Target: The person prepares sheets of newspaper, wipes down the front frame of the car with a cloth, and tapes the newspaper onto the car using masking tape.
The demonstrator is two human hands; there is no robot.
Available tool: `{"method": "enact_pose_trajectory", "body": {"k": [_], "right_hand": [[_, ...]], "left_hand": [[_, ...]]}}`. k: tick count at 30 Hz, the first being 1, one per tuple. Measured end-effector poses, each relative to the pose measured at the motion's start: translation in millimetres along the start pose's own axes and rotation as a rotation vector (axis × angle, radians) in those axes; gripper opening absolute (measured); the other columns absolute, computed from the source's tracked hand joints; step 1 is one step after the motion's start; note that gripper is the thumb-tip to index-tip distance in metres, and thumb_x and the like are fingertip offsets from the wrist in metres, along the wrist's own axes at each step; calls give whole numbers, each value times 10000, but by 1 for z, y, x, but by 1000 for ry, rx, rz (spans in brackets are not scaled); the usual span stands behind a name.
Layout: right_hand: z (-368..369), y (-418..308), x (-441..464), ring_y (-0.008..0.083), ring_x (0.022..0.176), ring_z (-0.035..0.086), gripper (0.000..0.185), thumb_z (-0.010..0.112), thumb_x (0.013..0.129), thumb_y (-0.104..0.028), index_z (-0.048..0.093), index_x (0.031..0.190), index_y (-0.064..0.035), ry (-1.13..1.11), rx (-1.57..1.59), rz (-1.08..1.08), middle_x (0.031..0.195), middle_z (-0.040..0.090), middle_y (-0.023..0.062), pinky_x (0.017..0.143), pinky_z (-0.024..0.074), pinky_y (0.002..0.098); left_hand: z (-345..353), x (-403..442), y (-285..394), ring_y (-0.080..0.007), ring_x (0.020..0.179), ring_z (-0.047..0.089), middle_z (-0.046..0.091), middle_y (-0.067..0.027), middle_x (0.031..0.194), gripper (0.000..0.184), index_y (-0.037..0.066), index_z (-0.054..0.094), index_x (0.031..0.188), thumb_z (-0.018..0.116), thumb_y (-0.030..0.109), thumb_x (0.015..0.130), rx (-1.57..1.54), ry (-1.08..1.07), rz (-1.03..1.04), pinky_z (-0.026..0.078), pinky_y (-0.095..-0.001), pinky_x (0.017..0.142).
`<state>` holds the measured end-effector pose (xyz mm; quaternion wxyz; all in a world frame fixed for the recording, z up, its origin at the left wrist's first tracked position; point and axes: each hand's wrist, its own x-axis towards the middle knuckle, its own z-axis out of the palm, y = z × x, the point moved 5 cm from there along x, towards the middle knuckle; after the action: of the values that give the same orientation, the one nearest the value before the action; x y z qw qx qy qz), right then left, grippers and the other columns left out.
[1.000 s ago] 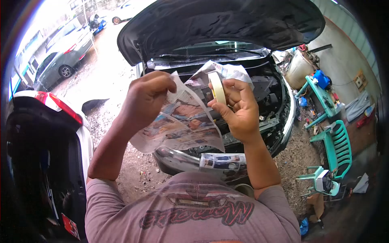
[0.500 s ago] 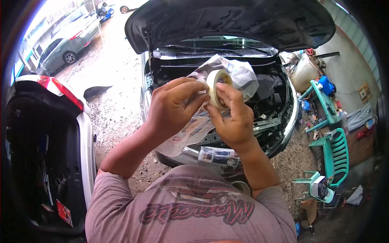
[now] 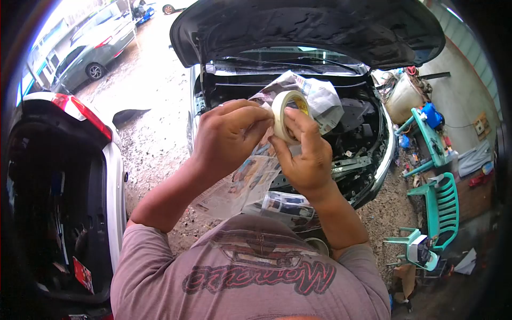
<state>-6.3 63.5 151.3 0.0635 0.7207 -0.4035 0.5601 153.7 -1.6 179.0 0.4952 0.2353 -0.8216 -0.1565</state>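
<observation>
A roll of cream masking tape (image 3: 279, 118) is held up in front of the open engine bay. My right hand (image 3: 306, 157) grips it, fingers through the core and thumb at its lower edge. My left hand (image 3: 226, 133) is closed, its fingertips pinched together against the roll's left side; the tape's end between them is too small to make out. Below the hands, a sheet of newspaper with clear plastic (image 3: 240, 186) hangs at the car's front. More newspaper (image 3: 322, 101) lies crumpled over the engine bay behind the roll.
The car's raised hood (image 3: 309, 32) arches over the engine bay. At left stands a white car with its rear open (image 3: 114, 181). On the right are a green table (image 3: 426, 136), a green plastic chair (image 3: 445, 210) and a small stool (image 3: 418, 248). Gravel (image 3: 146, 154) covers the ground.
The newspaper and plastic below my hands have swung and spread lower. My hands stay on the tape roll with only slight movement, and the view has shifted a little.
</observation>
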Motion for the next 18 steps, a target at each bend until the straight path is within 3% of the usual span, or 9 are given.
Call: {"method": "enact_pose_trajectory", "body": {"k": [2,4,10,11,13,14,16,17,18], "right_hand": [[0,-2,1,402,977,774,606,815,855,-3,524,1386,-17,-12,-19,-7,1121,739,252,805,633,443],[2,-1,1,401,961,775,617,819,848,-4,521,1388,-17,-24,-38,-15,1114,741,246,797,632,447],[3,4,-1,398,896,777,577,812,869,-54,534,1375,-39,-17,-32,-15,1046,759,213,721,616,445],[1,5,0,394,872,778,537,794,898,-86,534,1366,-36,-56,-45,88,1011,765,211,716,613,438],[-4,7,0,390,848,779,500,776,927,-117,535,1357,-33,-91,-59,197,977,771,208,712,609,431],[-4,10,-1,387,827,778,465,753,953,-139,536,1348,-27,-122,14,257,959,774,206,718,608,423],[-5,12,-4,332,847,796,361,692,996,-134,559,1304,-2,-236,194,470,970,784,223,743,600,392],[-8,13,-6,332,847,796,361,692,996,-134,559,1304,-2,-229,195,476,970,784,223,743,600,392],[-7,17,-10,276,849,789,331,676,997,-113,569,1284,11,-259,298,578,966,788,214,740,593,370]], "left_hand": [[-2,3,0,-282,803,751,763,-119,950,164,11,763,970,822,75,831,28,13,49,587,-366,701],[-5,8,7,-241,782,758,754,-143,947,168,-9,734,968,829,61,848,139,-42,174,588,-356,696],[-3,13,1,-236,692,694,702,-144,847,155,-14,670,915,773,79,846,168,-100,137,551,-364,658],[-4,13,1,-236,692,694,702,-144,847,155,-14,670,915,773,79,846,168,-106,138,551,-364,658],[-4,13,-8,-257,727,693,692,-133,825,153,-17,686,904,767,94,838,29,-190,-53,543,-376,663],[-4,12,-9,-257,727,693,692,-133,825,153,-17,686,904,767,94,838,29,-199,-53,543,-376,663],[-1,9,-21,-175,786,709,742,-137,893,172,-28,705,945,766,118,878,-14,-293,-275,546,-342,696],[-2,8,-23,-175,786,709,742,-137,893,172,-28,705,945,766,118,878,-13,-302,-274,546,-342,696],[-1,5,-27,-149,813,707,757,-127,935,184,-21,721,1020,752,95,880,-26,-364,-331,557,-346,726]]}}
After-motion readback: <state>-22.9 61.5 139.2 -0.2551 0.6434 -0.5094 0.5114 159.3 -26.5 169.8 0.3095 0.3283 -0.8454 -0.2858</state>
